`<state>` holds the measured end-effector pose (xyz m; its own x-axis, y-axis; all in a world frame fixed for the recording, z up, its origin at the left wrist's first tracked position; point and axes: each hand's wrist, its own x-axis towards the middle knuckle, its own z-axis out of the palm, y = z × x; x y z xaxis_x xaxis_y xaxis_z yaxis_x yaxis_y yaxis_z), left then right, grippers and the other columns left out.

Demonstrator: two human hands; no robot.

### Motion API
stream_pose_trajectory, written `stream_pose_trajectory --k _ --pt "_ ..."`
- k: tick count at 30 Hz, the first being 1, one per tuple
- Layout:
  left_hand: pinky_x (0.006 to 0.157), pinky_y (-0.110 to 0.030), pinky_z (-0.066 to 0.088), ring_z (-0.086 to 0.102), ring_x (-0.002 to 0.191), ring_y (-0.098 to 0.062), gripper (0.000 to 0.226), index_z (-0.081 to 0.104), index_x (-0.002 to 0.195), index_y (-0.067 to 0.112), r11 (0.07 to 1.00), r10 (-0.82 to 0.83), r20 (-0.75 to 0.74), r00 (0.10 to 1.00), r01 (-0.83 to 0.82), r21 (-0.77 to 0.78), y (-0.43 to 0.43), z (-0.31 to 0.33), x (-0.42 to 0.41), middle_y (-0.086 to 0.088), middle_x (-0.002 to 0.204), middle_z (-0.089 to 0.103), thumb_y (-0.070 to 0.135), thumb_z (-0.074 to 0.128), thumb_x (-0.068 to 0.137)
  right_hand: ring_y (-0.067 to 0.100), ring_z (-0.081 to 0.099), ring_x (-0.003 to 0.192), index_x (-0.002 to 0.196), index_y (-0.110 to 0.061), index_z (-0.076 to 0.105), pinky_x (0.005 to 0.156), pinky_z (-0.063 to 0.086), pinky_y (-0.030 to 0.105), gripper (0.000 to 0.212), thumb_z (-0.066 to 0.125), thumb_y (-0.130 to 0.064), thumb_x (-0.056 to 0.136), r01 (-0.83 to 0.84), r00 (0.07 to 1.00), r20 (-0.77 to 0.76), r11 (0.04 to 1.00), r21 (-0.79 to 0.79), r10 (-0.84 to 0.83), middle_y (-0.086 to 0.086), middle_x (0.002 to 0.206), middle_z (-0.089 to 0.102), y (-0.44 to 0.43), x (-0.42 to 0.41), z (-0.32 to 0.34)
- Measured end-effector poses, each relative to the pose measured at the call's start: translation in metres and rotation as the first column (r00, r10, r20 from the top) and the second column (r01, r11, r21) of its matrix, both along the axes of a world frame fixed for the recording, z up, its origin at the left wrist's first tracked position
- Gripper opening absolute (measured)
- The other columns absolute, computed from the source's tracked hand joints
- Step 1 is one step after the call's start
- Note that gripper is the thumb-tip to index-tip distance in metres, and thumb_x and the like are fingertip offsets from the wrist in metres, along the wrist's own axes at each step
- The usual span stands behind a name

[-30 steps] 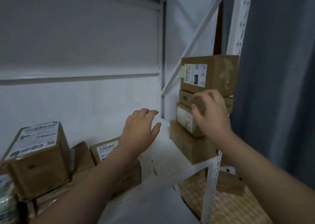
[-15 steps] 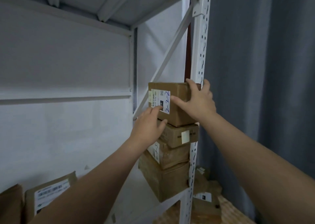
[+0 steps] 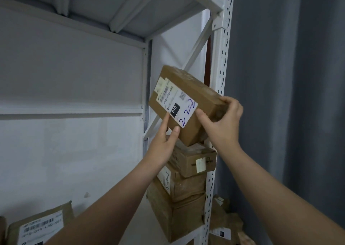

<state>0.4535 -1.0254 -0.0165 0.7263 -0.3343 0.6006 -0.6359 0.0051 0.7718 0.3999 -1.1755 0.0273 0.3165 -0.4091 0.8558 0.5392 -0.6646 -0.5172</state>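
Above the stack of boxes (image 3: 188, 172) at the right end of the shelf (image 3: 138, 220), beside the post (image 3: 221, 61): one brown box (image 3: 194, 88), tilted, white label (image 3: 177, 104) facing you. Your left hand (image 3: 162, 147) grips its lower edge; your right hand (image 3: 223, 127) grips its right end.

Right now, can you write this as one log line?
top box tilted over stack | left hand holds lower edge | right hand grips right end

Fine print on the label (image 3: 174, 104) of the held box (image 3: 192, 91) blurs beyond reading; the left hand (image 3: 162, 147) hides part of the stacked box (image 3: 194, 160) beneath, while the lower edge cuts off a labelled parcel (image 3: 37, 228).
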Motion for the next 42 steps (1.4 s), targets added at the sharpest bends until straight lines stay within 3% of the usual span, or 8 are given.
stream_pose_trajectory --k 6,9,13,19,25,28,39,42 --pt "0.079 -0.009 0.049 0.051 0.104 0.021 0.067 0.011 0.142 0.054 0.948 -0.129 0.065 0.990 0.142 -0.284 0.002 0.015 -0.021 0.042 0.120 0.040 0.036 0.053 0.093 -0.005 0.059 0.094 0.105 -0.031 0.037 0.078 0.053 0.020 0.046 0.071 -0.037 0.074 -0.316 0.948 0.112 0.918 0.240 0.298 -0.003 0.114 0.049 0.010 -0.012 -0.011" --pt "0.088 -0.017 0.051 0.054 0.113 0.008 0.081 0.005 0.146 0.047 0.899 -0.182 0.038 0.983 0.182 -0.398 0.009 0.019 -0.022 0.025 0.137 0.042 0.035 0.060 0.089 0.002 0.064 0.093 0.102 -0.035 0.037 0.088 0.056 0.039 0.045 0.070 -0.039 0.073 -0.420 0.907 0.094 0.862 0.284 0.411 -0.005 0.112 0.052 0.012 -0.017 -0.018" --pt "0.084 -0.026 0.054 0.057 0.118 -0.009 0.070 0.027 0.131 0.060 0.883 -0.296 0.012 0.955 0.278 -0.377 0.027 0.023 -0.023 0.011 0.139 0.049 0.047 0.070 0.078 0.009 0.066 0.097 0.106 -0.046 0.046 0.081 0.058 0.035 0.046 0.065 -0.046 0.064 -0.548 0.824 0.028 0.781 0.299 0.567 -0.009 0.111 0.064 0.015 -0.022 -0.030" --pt "0.077 -0.020 0.054 0.063 0.108 -0.007 0.076 0.029 0.143 0.036 0.872 -0.200 0.044 0.979 0.198 -0.448 0.053 0.020 -0.021 0.012 0.121 0.064 0.048 0.066 0.078 0.007 0.066 0.087 0.105 -0.030 0.054 0.066 0.052 0.017 0.029 0.062 -0.046 0.081 -0.461 0.878 -0.028 0.861 0.212 0.477 -0.017 0.091 0.069 0.031 -0.040 -0.027" --pt "0.072 -0.010 0.050 0.063 0.102 0.001 0.055 0.044 0.137 0.030 0.871 -0.092 0.112 0.989 0.135 -0.472 0.068 0.024 -0.040 0.023 0.112 0.066 0.048 0.055 0.085 0.007 0.052 0.125 0.142 -0.025 0.044 0.104 0.045 0.034 0.056 0.048 -0.046 0.090 -0.429 0.899 -0.068 0.900 0.074 0.433 -0.008 0.135 0.056 0.065 -0.060 -0.026" --pt "0.070 -0.010 0.050 0.064 0.100 0.001 0.058 0.044 0.138 0.026 0.869 -0.088 0.098 0.991 0.125 -0.479 0.076 0.023 -0.048 0.023 0.111 0.066 0.048 0.053 0.085 0.009 0.048 0.129 0.144 -0.020 0.042 0.109 0.040 0.040 0.060 0.046 -0.046 0.090 -0.404 0.909 -0.077 0.911 0.077 0.410 -0.005 0.139 0.053 0.078 -0.067 -0.025" --pt "0.085 -0.026 0.053 0.059 0.114 -0.008 0.065 0.038 0.140 0.033 0.884 -0.218 0.061 0.974 0.224 -0.409 0.108 0.008 -0.092 0.015 0.123 0.061 0.053 0.061 0.083 0.006 0.056 0.119 0.142 -0.019 0.042 0.100 0.047 0.029 0.055 0.046 -0.045 0.094 -0.312 0.947 -0.029 0.938 0.150 0.320 -0.005 0.131 0.060 0.115 -0.124 -0.047" --pt "0.081 -0.017 0.052 0.058 0.111 0.000 0.078 0.037 0.138 0.038 0.891 -0.322 -0.010 0.947 0.299 -0.343 0.109 -0.012 -0.109 0.015 0.126 0.057 0.062 0.064 0.069 0.002 0.060 0.110 0.130 -0.028 0.052 0.086 0.051 0.018 0.041 0.046 -0.047 0.094 -0.225 0.973 -0.002 0.948 0.227 0.231 -0.013 0.118 0.066 0.117 -0.146 -0.066"
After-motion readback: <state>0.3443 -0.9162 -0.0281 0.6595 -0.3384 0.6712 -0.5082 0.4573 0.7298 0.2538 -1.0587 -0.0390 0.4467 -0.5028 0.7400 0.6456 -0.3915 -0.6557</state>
